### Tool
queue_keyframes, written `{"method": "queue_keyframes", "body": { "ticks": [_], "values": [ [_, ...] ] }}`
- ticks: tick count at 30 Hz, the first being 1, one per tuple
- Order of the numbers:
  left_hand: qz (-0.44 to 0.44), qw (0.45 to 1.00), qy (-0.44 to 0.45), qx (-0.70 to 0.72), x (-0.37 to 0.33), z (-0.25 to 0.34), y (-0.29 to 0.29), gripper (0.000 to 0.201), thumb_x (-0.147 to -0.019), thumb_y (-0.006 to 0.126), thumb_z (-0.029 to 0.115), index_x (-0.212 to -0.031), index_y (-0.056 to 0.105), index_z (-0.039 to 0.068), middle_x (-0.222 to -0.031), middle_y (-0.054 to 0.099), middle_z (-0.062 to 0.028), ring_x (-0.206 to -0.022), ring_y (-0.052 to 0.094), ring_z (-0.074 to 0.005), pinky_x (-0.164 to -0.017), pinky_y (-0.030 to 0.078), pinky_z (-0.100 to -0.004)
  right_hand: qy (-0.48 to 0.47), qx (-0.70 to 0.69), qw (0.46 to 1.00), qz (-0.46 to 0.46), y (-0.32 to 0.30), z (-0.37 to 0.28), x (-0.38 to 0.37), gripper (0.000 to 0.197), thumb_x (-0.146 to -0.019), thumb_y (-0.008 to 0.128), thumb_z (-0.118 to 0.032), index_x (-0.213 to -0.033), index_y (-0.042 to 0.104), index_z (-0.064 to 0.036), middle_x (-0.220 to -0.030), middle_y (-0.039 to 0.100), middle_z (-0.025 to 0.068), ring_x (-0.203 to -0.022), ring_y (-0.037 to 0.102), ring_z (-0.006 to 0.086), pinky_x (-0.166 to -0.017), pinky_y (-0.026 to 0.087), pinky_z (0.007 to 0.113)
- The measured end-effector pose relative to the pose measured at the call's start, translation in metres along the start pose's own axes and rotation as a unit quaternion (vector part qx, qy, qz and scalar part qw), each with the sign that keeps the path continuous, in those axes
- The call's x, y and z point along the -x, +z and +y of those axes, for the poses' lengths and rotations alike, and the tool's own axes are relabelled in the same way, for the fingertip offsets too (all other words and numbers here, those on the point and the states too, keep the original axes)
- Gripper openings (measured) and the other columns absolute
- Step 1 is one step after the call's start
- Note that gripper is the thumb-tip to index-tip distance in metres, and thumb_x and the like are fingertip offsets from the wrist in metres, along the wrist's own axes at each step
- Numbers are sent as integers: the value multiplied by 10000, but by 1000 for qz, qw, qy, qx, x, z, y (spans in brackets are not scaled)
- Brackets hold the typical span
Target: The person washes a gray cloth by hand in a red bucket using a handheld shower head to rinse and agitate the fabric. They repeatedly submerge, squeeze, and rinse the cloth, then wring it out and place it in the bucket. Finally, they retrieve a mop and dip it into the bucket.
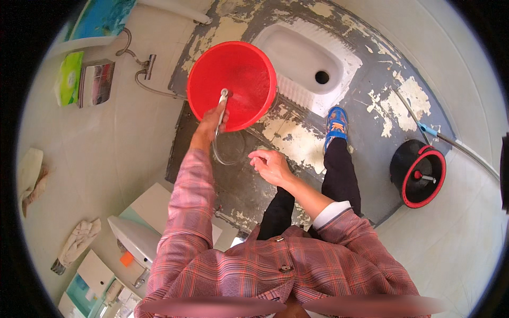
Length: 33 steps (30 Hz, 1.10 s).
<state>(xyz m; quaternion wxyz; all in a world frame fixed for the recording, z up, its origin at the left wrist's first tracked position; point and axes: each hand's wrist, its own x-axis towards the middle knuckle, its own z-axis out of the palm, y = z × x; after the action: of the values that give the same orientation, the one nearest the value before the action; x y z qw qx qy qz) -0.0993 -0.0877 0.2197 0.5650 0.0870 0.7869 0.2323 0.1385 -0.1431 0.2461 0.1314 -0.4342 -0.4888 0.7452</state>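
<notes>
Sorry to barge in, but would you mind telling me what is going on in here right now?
A person in a plaid shirt stands in a bathroom, looking down. Their left hand holds a spray hose nozzle over a red bucket, pointing it inside. The right hand hangs free and empty, close to the hose's loop. The bucket sits beside a white squat toilet on a worn, peeling floor. A black and red mop bucket stands off to the right.

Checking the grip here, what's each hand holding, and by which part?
The left hand holds a sprayer by its handle, over the red bucket. The right hand holds nothing.
</notes>
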Motion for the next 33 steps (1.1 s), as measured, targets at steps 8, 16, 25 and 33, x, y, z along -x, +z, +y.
{"method": "queue_keyframes", "body": {
  "ticks": [8, 16, 25, 33],
  "values": [
    [-10, 993, 30, -117, -100, 62, 42, 420, -802, 552, 505, -692, 536, 100, -529, 455, 5, -364, 367, -95, -320, 278, -269, -45, 63, 997, -7, 2, 0, 4, 169, -790, 524, -132, -903, 627, -60, -733, 634, 126, -645, 617, 277, -583, 477, 348],
    [11, 813, 162, -559, -166, 13, 73, 565, -784, 484, 571, -1082, 577, 100, -1073, 568, -170, -1027, 529, -303, -849, 424, -423, 3, -50, 999, 7, -15, 12, 10, 167, -827, 518, -120, -933, 617, -37, -715, 633, 84, -587, 606, 166, -544, 464, 278],
    [-4, 761, 76, -644, -180, -6, 79, 560, -775, 507, 549, -1077, 584, 85, -1137, 549, -159, -1083, 509, -312, -896, 413, -417, 28, -105, 994, 4, -15, 14, 8, 170, -837, 514, -107, -956, 608, -29, -750, 652, 89, -636, 623, 134, -575, 485, 256],
    [6, 750, 124, -650, -174, -15, 76, 451, -801, 475, 472, -994, 630, 94, -1023, 592, -190, -986, 557, -349, -830, 446, -453, 29, -107, 994, -2, -12, 8, 8, 173, -839, 512, -95, -968, 608, -32, -757, 654, 96, -660, 635, 143, -587, 491, 255]
  ]
}}
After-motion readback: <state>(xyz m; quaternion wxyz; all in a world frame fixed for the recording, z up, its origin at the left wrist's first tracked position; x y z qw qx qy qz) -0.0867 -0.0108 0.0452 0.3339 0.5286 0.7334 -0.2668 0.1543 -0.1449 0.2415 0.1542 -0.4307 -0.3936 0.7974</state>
